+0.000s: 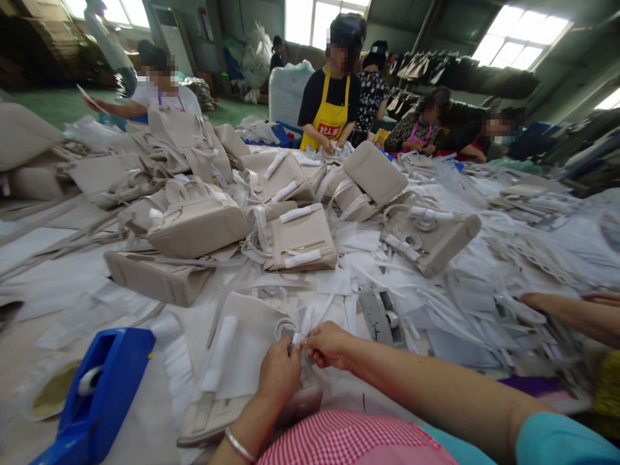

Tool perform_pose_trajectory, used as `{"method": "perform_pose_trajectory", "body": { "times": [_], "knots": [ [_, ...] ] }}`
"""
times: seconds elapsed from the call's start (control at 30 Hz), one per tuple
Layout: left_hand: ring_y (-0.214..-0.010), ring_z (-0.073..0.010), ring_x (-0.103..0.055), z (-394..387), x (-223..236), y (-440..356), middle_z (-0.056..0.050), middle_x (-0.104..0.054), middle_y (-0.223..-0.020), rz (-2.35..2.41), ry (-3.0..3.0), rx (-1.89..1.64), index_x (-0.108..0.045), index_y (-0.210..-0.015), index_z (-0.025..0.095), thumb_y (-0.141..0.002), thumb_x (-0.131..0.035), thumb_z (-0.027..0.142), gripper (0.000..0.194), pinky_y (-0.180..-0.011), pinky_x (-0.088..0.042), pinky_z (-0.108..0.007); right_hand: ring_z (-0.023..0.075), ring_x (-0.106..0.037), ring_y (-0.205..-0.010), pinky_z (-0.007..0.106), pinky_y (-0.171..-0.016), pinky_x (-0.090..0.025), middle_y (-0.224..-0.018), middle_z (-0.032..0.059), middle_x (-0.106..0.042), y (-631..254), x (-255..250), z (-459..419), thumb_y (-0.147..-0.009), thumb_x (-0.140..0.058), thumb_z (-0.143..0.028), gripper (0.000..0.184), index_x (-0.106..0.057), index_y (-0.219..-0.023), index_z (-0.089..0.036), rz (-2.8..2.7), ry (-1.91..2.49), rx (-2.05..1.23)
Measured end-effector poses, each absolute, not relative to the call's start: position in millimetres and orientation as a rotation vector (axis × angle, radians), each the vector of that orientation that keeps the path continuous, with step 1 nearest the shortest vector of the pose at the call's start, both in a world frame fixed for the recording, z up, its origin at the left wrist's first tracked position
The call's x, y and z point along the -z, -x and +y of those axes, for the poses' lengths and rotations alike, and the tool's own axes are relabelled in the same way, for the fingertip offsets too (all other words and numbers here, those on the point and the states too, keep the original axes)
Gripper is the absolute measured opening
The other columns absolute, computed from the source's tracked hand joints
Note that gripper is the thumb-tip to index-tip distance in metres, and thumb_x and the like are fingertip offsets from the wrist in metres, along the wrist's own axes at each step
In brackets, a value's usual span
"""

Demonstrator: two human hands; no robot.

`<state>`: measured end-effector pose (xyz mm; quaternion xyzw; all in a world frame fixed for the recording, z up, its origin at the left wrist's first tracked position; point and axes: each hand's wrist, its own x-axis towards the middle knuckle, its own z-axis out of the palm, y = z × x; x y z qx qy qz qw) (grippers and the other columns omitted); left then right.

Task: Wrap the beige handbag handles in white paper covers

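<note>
A beige handbag lies flat in front of me, its handle partly wrapped in white foam. My left hand and my right hand meet over the bag's metal ring, both pinching a small piece of white wrapping paper. A silver bangle sits on my left wrist. A red checked apron covers my lap.
A blue tape dispenser stands at the near left. Several beige bags and white paper scraps cover the table. Other people work at the far side; another person's forearm reaches in from the right.
</note>
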<state>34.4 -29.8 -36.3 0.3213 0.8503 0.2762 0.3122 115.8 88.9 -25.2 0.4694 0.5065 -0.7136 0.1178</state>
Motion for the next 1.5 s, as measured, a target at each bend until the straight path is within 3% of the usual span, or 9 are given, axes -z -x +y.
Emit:
{"method": "perform_pose_trajectory", "body": {
  "times": [0.27,0.47,0.63,0.87,1.03,1.13,1.3,1.4,1.5],
  "knots": [
    [-0.071,-0.0198,-0.058,-30,41,-25,-0.007,-0.069,-0.076,2.083,-0.745,-0.898,-0.065,-0.078,0.017,-0.085,-0.046,0.029,0.024,-0.067,-0.038,-0.030,0.0055,-0.041,-0.037,0.018,-0.039,-0.030,-0.047,-0.0058,-0.053,-127,50,75,-0.075,-0.066,-0.022,0.017,-0.053,-0.066,-0.015,1.664,-1.380,2.323],
    [-0.059,-0.0157,-0.054,-31,41,-28,-0.001,-0.062,-0.064,1.949,-0.611,-0.982,-0.065,-0.082,0.016,-0.086,-0.043,0.038,0.031,-0.057,-0.040,-0.027,0.0057,-0.043,-0.042,0.019,-0.043,-0.030,-0.050,-0.0049,-0.057,-133,72,89,-0.066,-0.075,-0.041,0.032,-0.057,-0.067,-0.016,1.858,-1.205,2.313],
    [-0.056,-0.0111,-0.050,-34,36,-27,0.001,-0.061,-0.065,1.585,-0.217,-1.152,-0.066,-0.095,0.015,-0.078,-0.060,0.048,0.038,-0.052,-0.037,-0.022,0.0062,-0.042,-0.043,0.020,-0.045,-0.030,-0.048,-0.0046,-0.053,-133,72,100,-0.065,-0.076,-0.051,0.043,-0.053,-0.058,-0.016,1.809,-1.021,2.371],
    [-0.061,-0.0110,-0.055,-36,39,-20,-0.005,-0.069,-0.076,1.385,-0.115,-1.214,-0.065,-0.099,0.015,-0.070,-0.070,0.052,0.047,-0.055,-0.040,-0.020,0.0068,-0.044,-0.044,0.021,-0.048,-0.033,-0.053,-0.0045,-0.056,-136,76,98,-0.063,-0.076,-0.054,0.044,-0.053,-0.067,-0.016,1.520,-0.880,2.581],
    [-0.063,-0.0163,-0.058,-32,38,-28,-0.005,-0.067,-0.072,1.813,-0.444,-1.034,-0.064,-0.090,0.016,-0.082,-0.050,0.054,0.041,-0.059,-0.044,-0.027,0.0074,-0.048,-0.047,0.019,-0.044,-0.034,-0.061,-0.0025,-0.059,-133,66,94,-0.081,-0.060,-0.037,0.022,-0.057,-0.078,-0.015,1.706,-1.335,2.316],
    [-0.077,-0.0220,-0.061,-28,32,-38,-0.007,-0.066,-0.078,2.111,-0.668,-0.934,-0.063,-0.084,0.018,-0.087,-0.046,0.044,0.031,-0.072,-0.045,-0.032,0.0092,-0.054,-0.049,0.019,-0.041,-0.038,-0.071,0.0021,-0.063,-127,51,92,-0.087,-0.052,-0.041,0.027,-0.058,-0.082,-0.015,1.795,-1.432,2.176],
    [-0.090,-0.0302,-0.064,-33,16,-59,-0.019,-0.066,-0.100,2.478,-0.995,-0.454,-0.056,-0.122,0.012,-0.091,-0.038,0.032,0.041,-0.078,-0.046,-0.040,0.0130,-0.054,-0.044,0.020,-0.036,-0.037,-0.053,0.0045,-0.058,-111,34,92,-0.078,-0.065,-0.051,0.041,-0.059,-0.065,-0.013,2.088,-1.335,1.709],
    [-0.103,-0.0290,-0.063,-45,9,-63,-0.018,-0.066,-0.113,2.388,-1.098,-0.572,-0.047,-0.136,0.013,-0.087,-0.044,0.027,0.051,-0.089,-0.047,-0.039,0.0132,-0.055,-0.043,0.021,-0.036,-0.041,-0.056,0.0042,-0.061,-105,32,90,-0.078,-0.065,-0.043,0.031,-0.061,-0.070,-0.013,1.922,-1.340,1.874],
    [-0.106,-0.0253,-0.063,-58,7,-50,-0.014,-0.068,-0.114,2.309,-1.094,-0.813,-0.058,-0.125,0.016,-0.087,-0.046,0.031,0.043,-0.096,-0.046,-0.037,0.0132,-0.056,-0.043,0.022,-0.037,-0.045,-0.059,0.0041,-0.063,-102,34,84,-0.075,-0.068,-0.035,0.024,-0.063,-0.072,-0.012,1.881,-1.331,1.988]
  ]
}}
